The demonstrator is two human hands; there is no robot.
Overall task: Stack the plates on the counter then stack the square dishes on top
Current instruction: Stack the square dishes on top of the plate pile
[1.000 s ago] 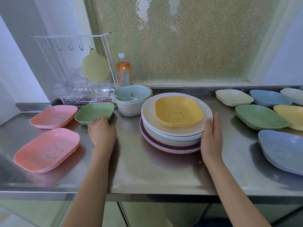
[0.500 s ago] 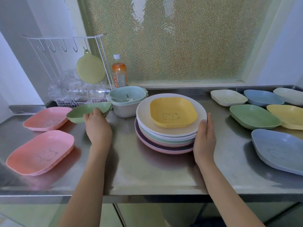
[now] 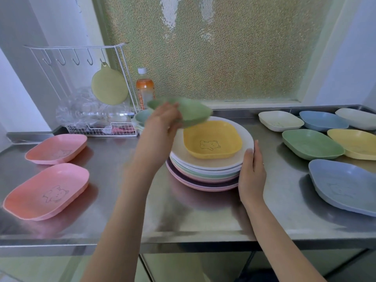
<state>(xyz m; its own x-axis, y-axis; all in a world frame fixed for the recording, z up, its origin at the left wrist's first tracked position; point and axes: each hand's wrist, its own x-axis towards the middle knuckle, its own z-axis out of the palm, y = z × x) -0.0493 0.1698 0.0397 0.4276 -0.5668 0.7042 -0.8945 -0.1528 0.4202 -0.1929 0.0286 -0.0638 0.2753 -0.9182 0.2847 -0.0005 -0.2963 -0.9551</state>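
lifted from the left, the light, stiff green dish (image 3: 188, 112), pinched at its near rim by the left hand (image 3: 160, 123), hangs over the yellow dish (image 3: 211, 142).

My left hand (image 3: 160, 123) has a green square dish (image 3: 189, 112) in its grip, held tilted in the air above the back left edge of the plate stack (image 3: 205, 171), blurred. A yellow square dish (image 3: 211, 142) with a bear drawing sits on the top white plate. My right hand (image 3: 251, 176) rests flat against the stack's right side. Two pink dishes (image 3: 46, 190) lie on the steel tabletop (image 3: 122, 210) to the left; green, yellow, blue and cream dishes lie to the right
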